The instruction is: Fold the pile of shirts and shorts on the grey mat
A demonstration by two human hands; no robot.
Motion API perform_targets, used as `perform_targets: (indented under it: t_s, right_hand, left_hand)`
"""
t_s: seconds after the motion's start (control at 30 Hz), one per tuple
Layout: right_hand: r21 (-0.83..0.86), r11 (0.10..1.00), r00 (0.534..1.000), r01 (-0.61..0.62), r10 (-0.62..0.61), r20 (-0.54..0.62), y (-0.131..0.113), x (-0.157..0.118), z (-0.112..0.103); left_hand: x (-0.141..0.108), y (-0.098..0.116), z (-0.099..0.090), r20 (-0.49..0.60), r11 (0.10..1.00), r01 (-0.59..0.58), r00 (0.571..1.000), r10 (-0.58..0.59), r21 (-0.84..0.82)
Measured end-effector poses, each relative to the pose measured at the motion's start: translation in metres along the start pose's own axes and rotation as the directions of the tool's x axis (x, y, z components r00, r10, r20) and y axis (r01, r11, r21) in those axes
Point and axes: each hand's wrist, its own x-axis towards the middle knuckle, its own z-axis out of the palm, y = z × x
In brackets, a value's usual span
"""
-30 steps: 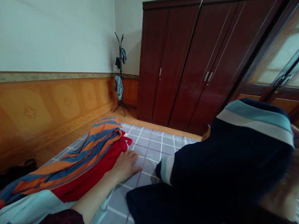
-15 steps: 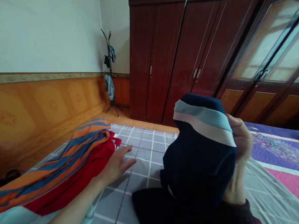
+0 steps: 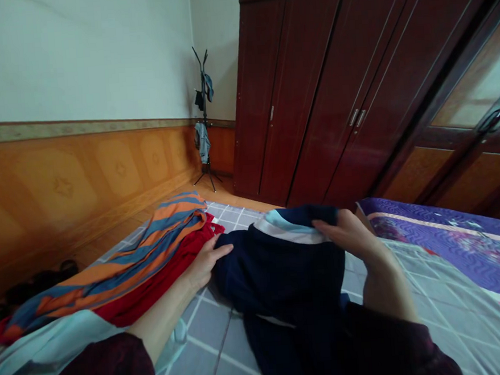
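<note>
A navy garment with a light-blue and white band is spread between my hands above the bed. My right hand is closed on its upper right part, fingers gripping the cloth beside the band. At the garment's left edge, my left hand has its thumb and finger on the cloth, apparently pinching it; the other fingers are partly hidden. The lower part hangs dark toward me, and its exact kind is unclear. To the left of my left hand lie red cloth and an orange-and-blue striped cloth.
A grey checked sheet covers the bed. Pale blue cloth lies at the lower left. Purple patterned bedding is on the right. Beyond stand a coat rack and a dark red wardrobe.
The garment has come down and been spread out leftward. My left hand has gone from open and apart to touching its left edge. My right hand has lowered, and the view has shifted.
</note>
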Motion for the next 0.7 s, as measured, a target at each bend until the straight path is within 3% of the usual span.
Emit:
perform_targets:
  t_s: [0.1, 0.17, 0.37, 0.47, 0.57, 0.7]
  right_hand:
    - [-0.500, 0.866, 0.987, 0.008, 0.072, 0.141, 0.024, 0.011, -0.003]
    - [-0.635, 0.766, 0.962, 0.098, 0.090, 0.256, 0.031, 0.012, 0.009]
    - [-0.504, 0.811, 0.884, 0.297, -0.034, 0.467, 0.050, -0.003, 0.095]
    - [-0.433, 0.823, 0.830, 0.368, -0.081, 0.552, 0.068, -0.016, 0.126]
    - [-0.393, 0.838, 0.810, 0.378, -0.093, 0.580, 0.085, -0.023, 0.136]
    - [-0.378, 0.869, 0.864, 0.320, -0.104, 0.493, 0.087, -0.016, 0.130]
  left_hand:
    - [0.005, 0.000, -0.010, -0.048, 0.999, 0.005, 0.999, -0.003, 0.045]
    - [0.004, -0.004, -0.011, 0.023, 0.997, 0.038, 0.999, -0.040, 0.063]
    - [-0.003, -0.012, -0.003, 0.179, 0.990, 0.074, 0.979, -0.095, 0.121]
    - [-0.005, -0.010, -0.002, 0.217, 0.986, 0.068, 0.971, -0.100, 0.149]
    - [-0.007, -0.009, -0.002, 0.261, 0.981, 0.088, 0.957, -0.131, 0.172]
    - [-0.008, -0.010, -0.001, 0.283, 0.980, 0.104, 0.948, -0.149, 0.170]
